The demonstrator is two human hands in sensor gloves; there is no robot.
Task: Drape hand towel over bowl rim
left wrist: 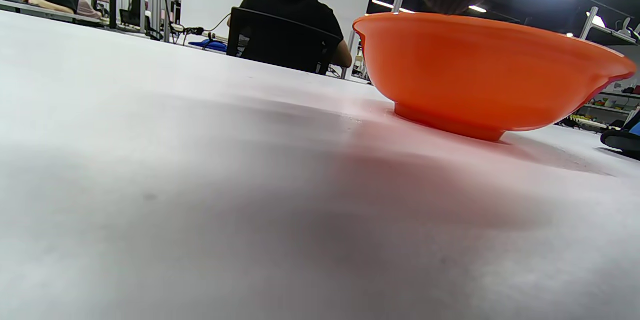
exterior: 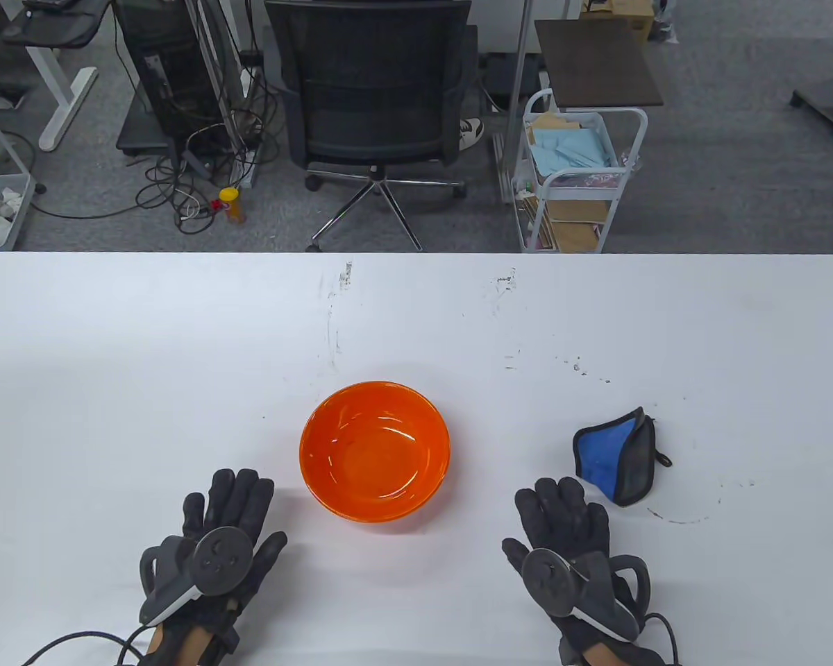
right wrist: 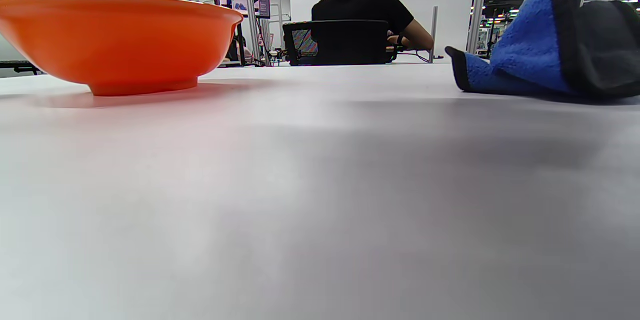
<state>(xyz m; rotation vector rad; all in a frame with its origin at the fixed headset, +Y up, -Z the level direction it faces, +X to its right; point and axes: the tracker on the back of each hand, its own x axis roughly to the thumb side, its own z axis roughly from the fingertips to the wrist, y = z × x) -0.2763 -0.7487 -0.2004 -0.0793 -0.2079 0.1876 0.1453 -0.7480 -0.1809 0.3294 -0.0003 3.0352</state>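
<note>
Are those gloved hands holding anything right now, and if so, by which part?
Nothing is held. The left hand and right hand lie flat on the table, apart from the orange bowl and the folded blue towel.

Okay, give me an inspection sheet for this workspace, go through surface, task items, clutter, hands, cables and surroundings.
Surface: white table, scuffed with dark marks toward its far middle and right.
Job's things: orange bowl upright and holding nothing, near the front centre; blue hand towel with black edging lies bunched to the bowl's right, apart from it.
Clutter: nothing seen on the table.
Grippers: left hand lies flat on the table left of the bowl; right hand lies flat just short of the towel; neither holds anything.
Cables: glove leads trail off the front edge; a tangle of floor cables lies beyond.
Surroundings: office chair, white trolley, computer tower.
</note>
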